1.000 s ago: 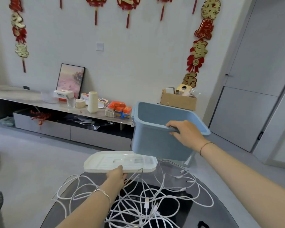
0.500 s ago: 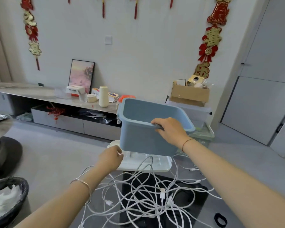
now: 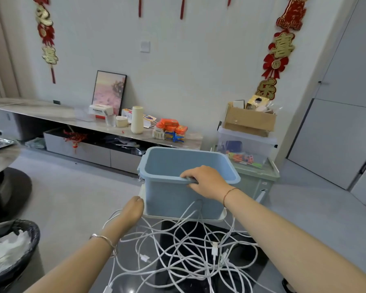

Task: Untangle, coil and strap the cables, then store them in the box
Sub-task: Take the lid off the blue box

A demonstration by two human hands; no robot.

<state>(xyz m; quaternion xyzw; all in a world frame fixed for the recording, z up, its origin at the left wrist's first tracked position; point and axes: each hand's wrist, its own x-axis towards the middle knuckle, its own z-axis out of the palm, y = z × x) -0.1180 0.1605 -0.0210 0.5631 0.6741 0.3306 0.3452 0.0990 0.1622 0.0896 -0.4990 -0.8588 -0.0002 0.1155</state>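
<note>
From the head view, your right hand (image 3: 207,182) is clamped on the near rim of the blue box (image 3: 178,199), fingers curled over the edge and into the opening, thumb side against the outer wall. The box stands upright on its white lid (image 3: 221,216), which lies flat at the far edge of the dark table (image 3: 262,269). Your left hand (image 3: 133,209) sits just beside the box's near left corner, fingers folded in at the lid's edge; you cannot tell whether they grip it. The white cables (image 3: 188,250) lie in a loose tangle on the table between your forearms, a few strands reaching up against the box wall below your right wrist.
</note>
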